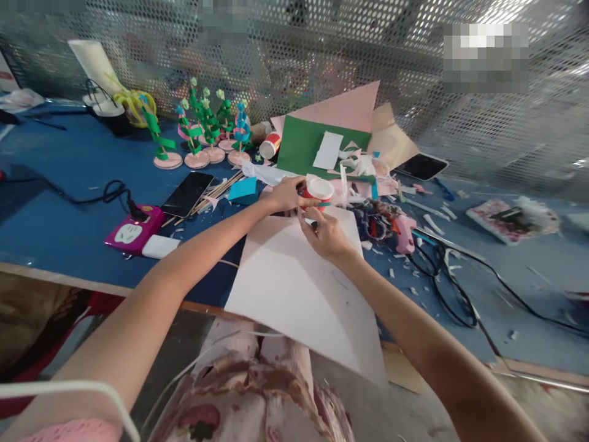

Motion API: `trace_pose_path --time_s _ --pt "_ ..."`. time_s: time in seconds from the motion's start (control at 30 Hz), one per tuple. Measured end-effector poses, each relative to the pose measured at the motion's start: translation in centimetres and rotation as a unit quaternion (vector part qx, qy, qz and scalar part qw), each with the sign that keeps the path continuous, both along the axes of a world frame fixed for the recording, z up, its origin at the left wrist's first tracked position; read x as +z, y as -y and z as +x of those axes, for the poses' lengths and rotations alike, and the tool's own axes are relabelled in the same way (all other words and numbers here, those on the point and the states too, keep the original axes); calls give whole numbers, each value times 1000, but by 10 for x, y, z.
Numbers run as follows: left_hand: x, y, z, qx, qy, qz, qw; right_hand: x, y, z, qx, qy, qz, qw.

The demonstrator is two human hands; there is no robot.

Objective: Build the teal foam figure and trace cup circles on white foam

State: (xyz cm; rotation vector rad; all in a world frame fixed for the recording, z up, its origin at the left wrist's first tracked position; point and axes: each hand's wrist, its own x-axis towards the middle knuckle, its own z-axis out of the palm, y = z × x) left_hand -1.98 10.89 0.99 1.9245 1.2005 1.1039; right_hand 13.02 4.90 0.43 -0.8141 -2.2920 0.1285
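Observation:
My left hand (286,193) is wrapped around a red paper cup (318,191) that stands upside down on the far corner of a large white sheet (299,282). Right beside the cup's base, my right hand (326,232) pinches a dark pen or pencil whose tip touches the sheet. The sheet lies on the blue table (69,178) and overhangs its front edge toward my lap.
Several paper spiral trees on round bases (202,132) stand at the back. A black phone (187,193), wooden sticks, a pink power strip (134,230), green card (304,144), pink card, a glue gun (405,233), black cables (442,276) and paper scraps surround the sheet. Perforated metal wall behind.

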Motion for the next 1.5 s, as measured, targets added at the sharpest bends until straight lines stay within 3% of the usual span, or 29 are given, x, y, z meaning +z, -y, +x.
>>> trace_pose_path --time_s 0.2,0.3,0.37,0.43,0.53,0.63,0.73,0.87,1.0,1.2,1.5 --pt "0 2 0 -2 9 -10 1000 -1 9 19 -18 -47 16 999" --pt "-1 0 -1 -3 4 -2 1000 0 4 34 -54 -128 6 990" --pt "-3 -1 -1 -3 -8 3 1000 8 -7 44 -102 -250 -15 963" --pt "-3 -2 -2 2 -28 10 1000 23 -26 53 -156 -387 -54 907" --pt "-2 -2 -2 13 -48 21 999 45 -64 58 -198 -440 -129 866" --pt "1 1 -2 18 -39 14 999 53 -102 50 -211 -398 -234 861" --pt "4 4 -1 21 -24 -4 999 45 -127 33 -186 -343 -328 860" --pt "6 5 -1 23 -23 -15 999 31 -140 10 -131 -303 -387 861" --pt "7 4 -1 22 -32 -9 999 26 -141 -3 -87 -276 -424 858" --pt "9 2 -1 31 -50 0 998 22 -143 -10 -74 -217 -453 861" --pt "7 -1 -2 41 -72 -1 997 30 -138 -17 -53 -194 -480 854"
